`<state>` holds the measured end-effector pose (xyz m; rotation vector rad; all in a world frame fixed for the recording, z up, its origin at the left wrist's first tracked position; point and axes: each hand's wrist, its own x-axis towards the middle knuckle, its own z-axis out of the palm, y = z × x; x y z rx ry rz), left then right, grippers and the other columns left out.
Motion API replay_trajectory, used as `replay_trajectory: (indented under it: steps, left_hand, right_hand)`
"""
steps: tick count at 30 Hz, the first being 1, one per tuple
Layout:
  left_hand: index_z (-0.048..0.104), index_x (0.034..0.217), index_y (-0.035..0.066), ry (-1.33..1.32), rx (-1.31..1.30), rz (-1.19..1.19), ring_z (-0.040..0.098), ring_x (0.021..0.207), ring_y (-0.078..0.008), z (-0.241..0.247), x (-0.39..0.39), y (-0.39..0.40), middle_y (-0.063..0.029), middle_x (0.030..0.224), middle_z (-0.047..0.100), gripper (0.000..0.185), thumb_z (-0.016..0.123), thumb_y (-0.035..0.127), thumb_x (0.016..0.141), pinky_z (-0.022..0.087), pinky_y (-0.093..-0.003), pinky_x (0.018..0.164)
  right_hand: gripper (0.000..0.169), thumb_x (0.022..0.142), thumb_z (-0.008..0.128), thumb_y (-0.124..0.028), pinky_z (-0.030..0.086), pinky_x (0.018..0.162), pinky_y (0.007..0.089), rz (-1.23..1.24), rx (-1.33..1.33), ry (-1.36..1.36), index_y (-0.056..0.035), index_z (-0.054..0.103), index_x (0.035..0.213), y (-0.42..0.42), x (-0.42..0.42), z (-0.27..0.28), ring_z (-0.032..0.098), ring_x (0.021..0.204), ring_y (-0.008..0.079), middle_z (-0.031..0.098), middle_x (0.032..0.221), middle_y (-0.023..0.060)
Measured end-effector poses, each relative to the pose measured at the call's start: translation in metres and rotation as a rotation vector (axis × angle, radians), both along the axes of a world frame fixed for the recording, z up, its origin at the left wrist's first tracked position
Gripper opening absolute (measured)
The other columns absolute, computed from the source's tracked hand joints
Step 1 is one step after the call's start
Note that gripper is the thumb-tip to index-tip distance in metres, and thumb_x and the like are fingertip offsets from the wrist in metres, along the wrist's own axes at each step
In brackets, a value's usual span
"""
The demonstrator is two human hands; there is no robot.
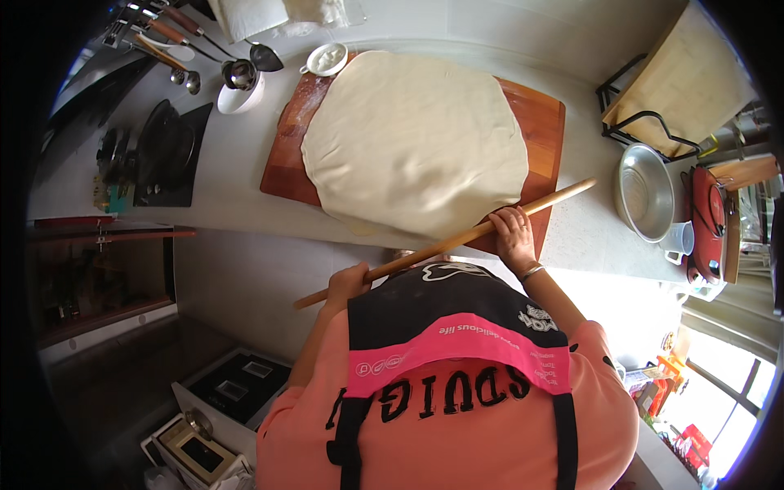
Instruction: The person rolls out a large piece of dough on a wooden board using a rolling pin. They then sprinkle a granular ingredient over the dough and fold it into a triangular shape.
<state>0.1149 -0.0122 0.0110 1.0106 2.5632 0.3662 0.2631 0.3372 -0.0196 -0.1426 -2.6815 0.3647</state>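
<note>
A long wooden rolling pin [441,247] slants across the front of my body, its right end higher in the picture. My left hand [349,285] grips it near its lower left end. Closer to the upper right end, my right hand [513,236] is wrapped over the pin, beside the front edge of the dough. A large, thin sheet of dough [416,128] covers most of a reddish wooden board [539,131]. Slight wrinkles and bumps show towards its front, where it hangs past the board's edge. The underside of the dough is hidden.
A small white bowl of white powder [329,59] stands at the board's back left corner. Ladles rest in a white bowl [245,98] near a black hob [177,153]. To the right are a metal basin [644,193], a clear measuring jug [678,240] and a red electric appliance [707,220].
</note>
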Motion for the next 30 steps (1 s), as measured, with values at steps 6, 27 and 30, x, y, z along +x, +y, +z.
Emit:
replay_trajectory:
  steps: [6,27,30]
  left_hand:
    - [0.051,0.063,0.01,0.331,0.15,-0.087,0.055,0.057,-0.0318,0.025,-0.022,-0.006,-0.0099,0.058,0.054,0.015,0.065,0.015,0.068,0.043,-0.0435,0.052]
    - [0.051,0.118,0.007,0.603,0.528,-0.008,0.041,0.119,-0.0332,0.071,-0.127,0.11,-0.014,0.13,0.043,0.053,0.069,0.006,0.068,0.03,-0.0484,0.101]
    - [0.04,0.129,0.005,0.469,0.582,0.107,0.039,0.12,-0.0358,0.04,-0.137,0.1,-0.0187,0.134,0.039,0.065,0.069,0.009,0.071,0.031,-0.0457,0.1]
  right_hand:
    - [0.034,0.068,0.06,-0.006,0.04,0.093,0.0425,0.064,0.033,0.059,-0.0107,0.057,0.101,0.0,-0.009,0.004,0.054,0.098,0.025,0.056,0.098,0.0065]
    - [0.026,0.07,0.072,-0.031,0.047,0.056,0.0391,-0.389,-0.322,-0.341,-0.01,0.058,0.072,0.007,0.026,0.06,0.06,0.063,0.0291,0.06,0.067,0.0088]
    - [0.029,0.069,0.074,-0.035,0.046,0.056,0.0409,-0.552,-0.371,-0.315,-0.009,0.06,0.07,0.009,0.043,0.056,0.059,0.06,0.0324,0.06,0.063,0.0119]
